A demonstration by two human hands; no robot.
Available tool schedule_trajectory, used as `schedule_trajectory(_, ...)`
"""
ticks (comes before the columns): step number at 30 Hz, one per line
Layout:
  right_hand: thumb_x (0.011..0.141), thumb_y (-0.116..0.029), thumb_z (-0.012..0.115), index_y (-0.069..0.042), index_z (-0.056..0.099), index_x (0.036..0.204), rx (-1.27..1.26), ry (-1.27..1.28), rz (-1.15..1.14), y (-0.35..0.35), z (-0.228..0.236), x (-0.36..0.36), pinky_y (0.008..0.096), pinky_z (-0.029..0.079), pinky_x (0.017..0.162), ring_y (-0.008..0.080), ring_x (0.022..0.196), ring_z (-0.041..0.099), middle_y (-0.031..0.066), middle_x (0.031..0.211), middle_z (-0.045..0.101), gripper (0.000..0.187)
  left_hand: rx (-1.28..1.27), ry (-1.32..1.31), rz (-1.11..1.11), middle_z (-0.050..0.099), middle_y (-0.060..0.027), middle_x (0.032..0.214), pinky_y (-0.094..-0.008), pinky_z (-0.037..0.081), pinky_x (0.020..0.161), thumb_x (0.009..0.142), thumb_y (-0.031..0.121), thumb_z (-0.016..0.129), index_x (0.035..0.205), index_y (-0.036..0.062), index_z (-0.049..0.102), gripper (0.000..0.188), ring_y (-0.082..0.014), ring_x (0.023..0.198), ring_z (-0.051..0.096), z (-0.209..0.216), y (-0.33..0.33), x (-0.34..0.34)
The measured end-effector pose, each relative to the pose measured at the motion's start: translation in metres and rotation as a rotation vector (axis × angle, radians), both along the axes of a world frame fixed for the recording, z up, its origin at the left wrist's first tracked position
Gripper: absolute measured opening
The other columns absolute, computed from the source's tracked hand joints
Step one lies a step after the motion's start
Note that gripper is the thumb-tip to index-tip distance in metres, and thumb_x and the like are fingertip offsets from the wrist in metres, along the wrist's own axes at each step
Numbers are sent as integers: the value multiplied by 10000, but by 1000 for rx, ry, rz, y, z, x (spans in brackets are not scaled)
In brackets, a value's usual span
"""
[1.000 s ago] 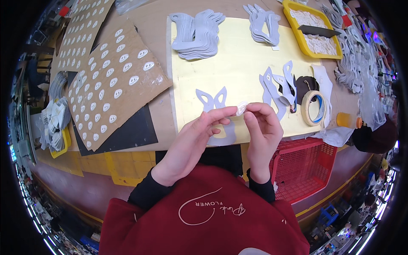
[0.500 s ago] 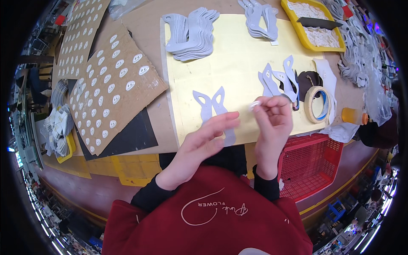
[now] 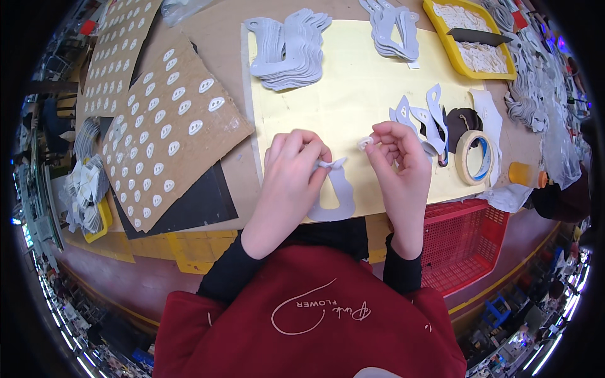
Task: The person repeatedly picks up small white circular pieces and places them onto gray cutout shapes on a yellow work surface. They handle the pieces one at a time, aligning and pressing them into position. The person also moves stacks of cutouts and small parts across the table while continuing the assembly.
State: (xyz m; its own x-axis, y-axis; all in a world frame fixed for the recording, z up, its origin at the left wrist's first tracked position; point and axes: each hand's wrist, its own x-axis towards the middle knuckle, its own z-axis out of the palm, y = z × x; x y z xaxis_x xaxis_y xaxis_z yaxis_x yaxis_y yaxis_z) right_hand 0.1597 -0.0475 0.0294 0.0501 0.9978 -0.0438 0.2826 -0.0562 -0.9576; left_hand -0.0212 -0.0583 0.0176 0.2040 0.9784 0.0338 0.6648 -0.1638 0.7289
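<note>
A grey U-shaped cut piece (image 3: 342, 198) lies on the pale yellow sheet (image 3: 277, 104) near the table's front edge. My left hand (image 3: 283, 179) pinches its upper end, which is folded up between thumb and fingers. The hand covers the piece's left side. Slightly above the sheet, my right hand (image 3: 403, 173) holds a small white oval piece (image 3: 365, 143) between thumb and forefinger, its other fingers curled. Beyond the right hand lie several loose grey cut pieces (image 3: 435, 107). At the back are a thick stack of grey U-shaped pieces (image 3: 287, 57) and a smaller stack (image 3: 406, 47).
Cardboard (image 3: 220, 135) dotted with white oval pieces lies at left. Right of my hands are a tape roll (image 3: 463, 165), a dark round piece (image 3: 458, 121) and an amber bottle (image 3: 520, 173). A yellow tray (image 3: 450, 57) holds white pieces. A red basket (image 3: 463, 246) stands below the table edge.
My left hand has moved up and away from me and now grips the grey piece's upper end. The right hand has shifted slightly, still holding the small white oval piece.
</note>
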Motion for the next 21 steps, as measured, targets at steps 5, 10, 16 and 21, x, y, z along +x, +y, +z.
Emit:
schedule_trajectory(5, 880, 20, 693, -19, 662, 1154, -10, -139, 171, 8, -8, -6, 205, 410, 644, 47, 762, 521, -3, 914, 664, 279, -206, -252, -40, 681, -98, 977, -353, 514, 864, 827, -6, 735, 1002, 24, 662, 191, -245, 946, 661, 16, -15, -19)
schedule_trajectory(10, 835, 32, 709, -48, 661, 1081, 133, -286, 218, 16, -19, -17, 231, 407, 610, 82, 753, 517, 21, 981, 637, 263, -372, -397, -73, 713, -107, 1059, -352, 521, 882, 844, -23, 712, 1018, 28, 679, 184, -238, 938, 678, 22, -25, -37)
schedule_trajectory(16, 805, 66, 694, -45, 638, 1050, 70, -249, 212, 15, -15, -17, 319, 499, 727, 220, 859, 613, 77, 1029, 619, 274, 21, -192, -230, 709, -59, 1099, -378, 484, 932, 856, 10, 702, 1040, 57, 699, 190, -265, 1007, 641, 6, -14, -30)
schedule_trajectory(21, 822, 47, 717, -31, 659, 1066, 41, -64, 130, 8, -11, -11, 301, 497, 731, 173, 782, 592, 74, 1021, 661, 263, -12, -194, -240, 713, -57, 1068, -378, 488, 898, 873, 37, 706, 1046, 57, 711, 174, -275, 1007, 637, 6, -12, -27)
